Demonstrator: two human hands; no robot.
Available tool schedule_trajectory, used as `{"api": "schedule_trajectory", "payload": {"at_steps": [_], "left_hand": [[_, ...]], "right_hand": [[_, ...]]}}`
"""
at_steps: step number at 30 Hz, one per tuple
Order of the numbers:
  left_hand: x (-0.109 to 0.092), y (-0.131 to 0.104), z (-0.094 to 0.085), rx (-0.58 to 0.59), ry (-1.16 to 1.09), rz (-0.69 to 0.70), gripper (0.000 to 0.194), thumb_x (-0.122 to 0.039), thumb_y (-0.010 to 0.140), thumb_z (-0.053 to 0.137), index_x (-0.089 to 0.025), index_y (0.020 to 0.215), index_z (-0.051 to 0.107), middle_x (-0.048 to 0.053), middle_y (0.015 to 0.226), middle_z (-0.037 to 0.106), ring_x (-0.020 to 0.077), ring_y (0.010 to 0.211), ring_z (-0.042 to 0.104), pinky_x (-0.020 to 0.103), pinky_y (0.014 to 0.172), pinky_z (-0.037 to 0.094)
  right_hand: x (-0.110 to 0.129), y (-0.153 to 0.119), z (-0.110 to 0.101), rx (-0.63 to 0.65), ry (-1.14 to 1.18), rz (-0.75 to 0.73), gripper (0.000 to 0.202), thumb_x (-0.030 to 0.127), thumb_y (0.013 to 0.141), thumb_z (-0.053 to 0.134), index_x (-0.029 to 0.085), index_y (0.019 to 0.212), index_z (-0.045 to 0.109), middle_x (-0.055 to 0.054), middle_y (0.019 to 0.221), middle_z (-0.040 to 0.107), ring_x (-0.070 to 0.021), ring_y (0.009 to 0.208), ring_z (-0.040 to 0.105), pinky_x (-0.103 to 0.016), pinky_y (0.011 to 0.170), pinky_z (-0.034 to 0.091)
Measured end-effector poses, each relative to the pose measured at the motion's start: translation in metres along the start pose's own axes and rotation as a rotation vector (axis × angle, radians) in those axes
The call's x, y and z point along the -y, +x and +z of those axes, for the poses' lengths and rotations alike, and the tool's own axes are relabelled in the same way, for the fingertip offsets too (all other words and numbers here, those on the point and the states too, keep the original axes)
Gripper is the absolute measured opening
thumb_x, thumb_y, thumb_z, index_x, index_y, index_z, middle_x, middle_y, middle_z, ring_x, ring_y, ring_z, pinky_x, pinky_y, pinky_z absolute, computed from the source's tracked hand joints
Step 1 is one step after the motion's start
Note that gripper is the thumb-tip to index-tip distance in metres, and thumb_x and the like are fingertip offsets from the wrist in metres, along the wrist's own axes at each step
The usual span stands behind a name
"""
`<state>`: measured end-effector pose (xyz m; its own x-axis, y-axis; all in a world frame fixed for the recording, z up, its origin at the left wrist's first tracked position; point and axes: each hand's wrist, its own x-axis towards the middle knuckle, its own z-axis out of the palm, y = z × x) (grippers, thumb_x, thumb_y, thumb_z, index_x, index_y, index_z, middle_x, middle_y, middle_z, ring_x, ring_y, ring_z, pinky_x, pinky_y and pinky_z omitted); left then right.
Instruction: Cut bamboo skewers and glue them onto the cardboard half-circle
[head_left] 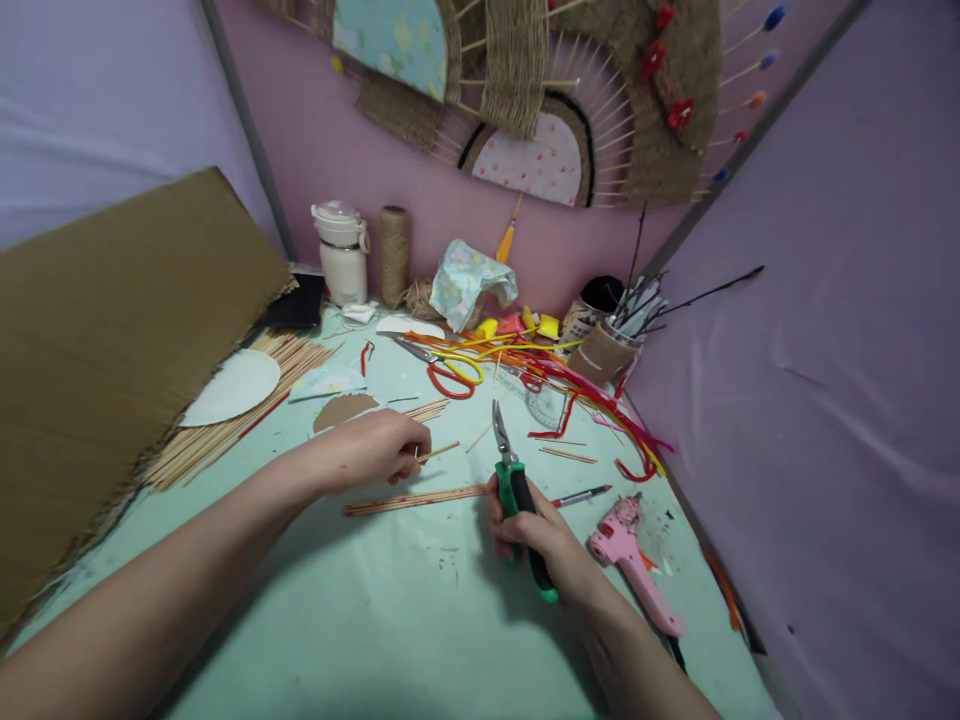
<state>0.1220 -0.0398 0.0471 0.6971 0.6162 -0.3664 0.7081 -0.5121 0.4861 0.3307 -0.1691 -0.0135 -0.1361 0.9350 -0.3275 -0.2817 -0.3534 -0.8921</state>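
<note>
Craft corner, pink glue gun (pixel 636 570), green-handled cutters (pixel 517 488), scissors (pixel 432 357), twine spool (pixel 394 256), twine-wrapped wall decoration (pixel 514 70)

Left hand (pixel 394 448) and right hand (pixel 557 540) both bare. Left forearm (pixel 202 550) and right forearm (pixel 630 640) also uncovered as far as the frame shows: slim, smooth outlines, widening steadily from narrow wrists (pixel 319 472) toward the elbow side.

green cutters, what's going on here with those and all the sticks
A person holds the cutters upright in the right grip, while the left grip pinches a thin stick. The cutters' tips are apart from that stick. More sticks lie on the table, just nearer the person. A glue gun lies to the right, scissors farther back.
</note>
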Motion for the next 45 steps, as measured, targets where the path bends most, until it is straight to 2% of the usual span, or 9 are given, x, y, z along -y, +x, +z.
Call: {"api": "schedule_trajectory", "payload": {"at_steps": [3,5,9,15,20,25,33,39,45], "left_hand": [[0.004,0.005,-0.001,-0.011,0.051,-0.047,0.009,-0.024,0.074,0.053,-0.024,0.074,0.061,-0.002,0.066,0.067,0.0148,0.065,0.057,0.023,0.056,0.030],[0.008,0.009,0.001,-0.061,0.128,-0.090,0.009,-0.026,0.075,0.054,-0.024,0.074,0.063,0.001,0.073,0.069,0.0160,0.068,0.058,0.024,0.055,0.029],[0.016,0.019,0.012,-0.168,0.271,-0.175,0.014,-0.025,0.078,0.052,-0.022,0.076,0.065,0.009,0.081,0.069,0.0203,0.069,0.059,0.027,0.056,0.031],[0.019,0.026,0.022,-0.263,0.348,-0.181,0.023,-0.016,0.085,0.041,-0.017,0.081,0.064,0.015,0.091,0.068,0.0256,0.078,0.062,0.031,0.061,0.035],[0.017,0.026,0.020,-0.266,0.369,-0.215,0.024,-0.017,0.087,0.039,-0.017,0.080,0.062,0.013,0.090,0.068,0.0235,0.080,0.062,0.030,0.061,0.034],[0.018,0.025,0.020,-0.278,0.383,-0.193,0.022,-0.012,0.084,0.039,-0.017,0.081,0.061,0.012,0.090,0.067,0.0222,0.077,0.061,0.030,0.059,0.033],[0.009,0.024,0.026,-0.237,0.401,-0.220,0.020,-0.014,0.086,0.042,-0.017,0.084,0.061,0.011,0.093,0.068,0.0256,0.083,0.063,0.030,0.060,0.036],[0.015,0.025,0.031,-0.271,0.361,-0.213,0.018,-0.019,0.087,0.044,-0.018,0.081,0.060,0.011,0.094,0.068,0.0263,0.082,0.063,0.030,0.058,0.036],[0.023,0.029,0.037,-0.294,0.472,-0.239,0.026,-0.010,0.087,0.037,-0.014,0.087,0.062,0.014,0.092,0.068,0.0281,0.080,0.065,0.033,0.059,0.039]], "right_hand": [[-0.001,0.004,0.001,-0.031,0.153,-0.011,0.037,0.019,0.058,0.058,0.021,0.095,0.053,0.003,0.078,0.047,-0.0109,0.060,0.042,-0.026,0.054,0.035],[-0.003,0.006,0.001,-0.046,0.203,-0.001,0.039,0.019,0.057,0.058,0.021,0.096,0.053,0.003,0.077,0.047,-0.0110,0.060,0.041,-0.026,0.054,0.035],[-0.009,0.009,0.002,-0.032,0.209,0.008,0.040,0.021,0.056,0.061,0.022,0.096,0.053,0.002,0.079,0.049,-0.0113,0.060,0.041,-0.027,0.054,0.035],[-0.010,0.007,0.002,-0.013,0.226,0.014,0.043,0.021,0.057,0.062,0.021,0.099,0.053,0.001,0.081,0.050,-0.0115,0.061,0.043,-0.027,0.055,0.036],[-0.008,0.005,0.003,0.018,0.234,0.000,0.044,0.021,0.058,0.064,0.022,0.100,0.055,0.001,0.083,0.049,-0.0114,0.063,0.043,-0.028,0.057,0.036],[-0.009,0.005,0.000,0.030,0.245,-0.010,0.045,0.021,0.058,0.065,0.021,0.102,0.057,0.001,0.083,0.051,-0.0121,0.063,0.046,-0.029,0.058,0.038],[-0.011,0.006,-0.004,0.050,0.265,-0.040,0.045,0.021,0.058,0.068,0.021,0.102,0.059,0.000,0.084,0.054,-0.0131,0.064,0.049,-0.029,0.059,0.040],[-0.011,0.005,-0.004,0.062,0.264,-0.034,0.044,0.021,0.060,0.069,0.022,0.102,0.060,0.000,0.084,0.055,-0.0135,0.065,0.050,-0.029,0.060,0.041],[-0.009,0.002,-0.001,0.068,0.275,-0.062,0.042,0.021,0.062,0.068,0.021,0.103,0.061,-0.001,0.087,0.054,-0.0128,0.066,0.049,-0.028,0.060,0.040]]}}
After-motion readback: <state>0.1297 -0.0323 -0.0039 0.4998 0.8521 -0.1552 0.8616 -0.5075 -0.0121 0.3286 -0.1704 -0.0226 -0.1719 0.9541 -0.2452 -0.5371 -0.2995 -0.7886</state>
